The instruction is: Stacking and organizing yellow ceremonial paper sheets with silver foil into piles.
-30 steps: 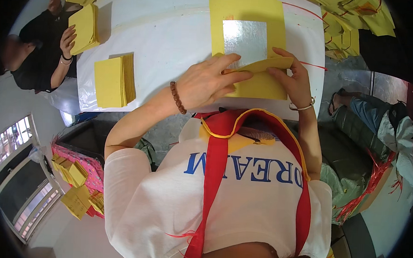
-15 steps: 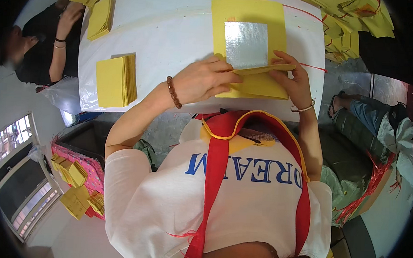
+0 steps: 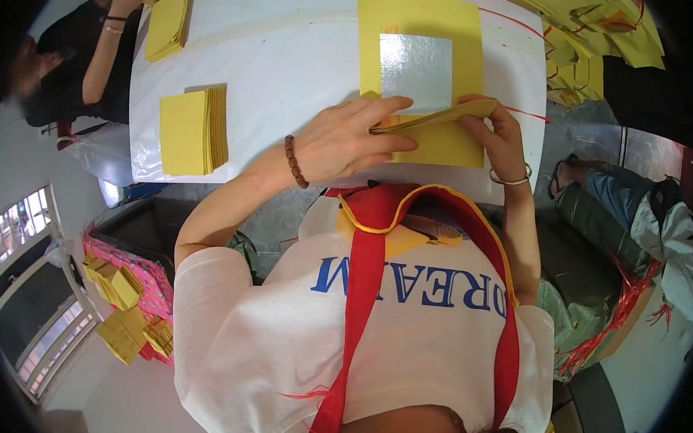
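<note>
Both hands grasp the yellow sheet (image 3: 436,143): left hand (image 3: 350,138) presses flat, right hand (image 3: 496,134) has raised its near edge higher off the counter (image 3: 292,57), over the silver square (image 3: 415,71).

Square yellow paper sheet (image 3: 421,32) with a silver foil square (image 3: 416,73) at its centre, lying flat on the white table in the upper centre-right of the frame. Its near edge is curled up and over into a partial fold (image 3: 438,118), just below the foil.
</note>
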Motion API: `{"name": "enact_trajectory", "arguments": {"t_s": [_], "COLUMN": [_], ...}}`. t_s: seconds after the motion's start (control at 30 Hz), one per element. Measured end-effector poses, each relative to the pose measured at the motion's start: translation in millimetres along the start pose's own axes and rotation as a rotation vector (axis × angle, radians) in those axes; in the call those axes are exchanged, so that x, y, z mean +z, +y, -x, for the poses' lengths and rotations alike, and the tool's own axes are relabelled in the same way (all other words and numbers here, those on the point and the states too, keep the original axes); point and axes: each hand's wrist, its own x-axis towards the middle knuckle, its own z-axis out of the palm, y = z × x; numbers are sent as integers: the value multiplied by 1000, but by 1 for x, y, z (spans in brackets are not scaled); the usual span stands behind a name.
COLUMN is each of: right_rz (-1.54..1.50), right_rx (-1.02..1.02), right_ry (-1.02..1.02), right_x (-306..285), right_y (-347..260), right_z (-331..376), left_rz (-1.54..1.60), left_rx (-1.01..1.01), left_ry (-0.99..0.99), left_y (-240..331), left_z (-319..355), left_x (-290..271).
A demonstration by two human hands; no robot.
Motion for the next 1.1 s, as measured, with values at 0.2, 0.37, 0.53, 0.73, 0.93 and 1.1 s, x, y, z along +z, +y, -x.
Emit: {"name": "enact_trajectory", "arguments": {"t_s": [0.2,0.37,0.53,0.73,0.93,1.1], "right_rz": [32,36,-42,19,45,103], "right_rx": [-3,-23,-35,-233,-109,-270], "right_ry": [24,-2,-27,6,131,68], "right_x": [1,-1,-4,1,4,-2], "right_y": [-2,-1,-3,1,20,19], "right_z": [0,-1,-1,5,3,3], "left_rz": [-48,-9,84,301,434,-308], "left_rx": [11,33,126,-202,-174,-119], "left_ry": [-132,-96,-49,92,426,208], "left_y": [-1,-8,-23,-18,-17,-40], "left_z": [0,0,-1,-3,4,8], "left_x": [-1,-1,-4,-2,11,24]}}
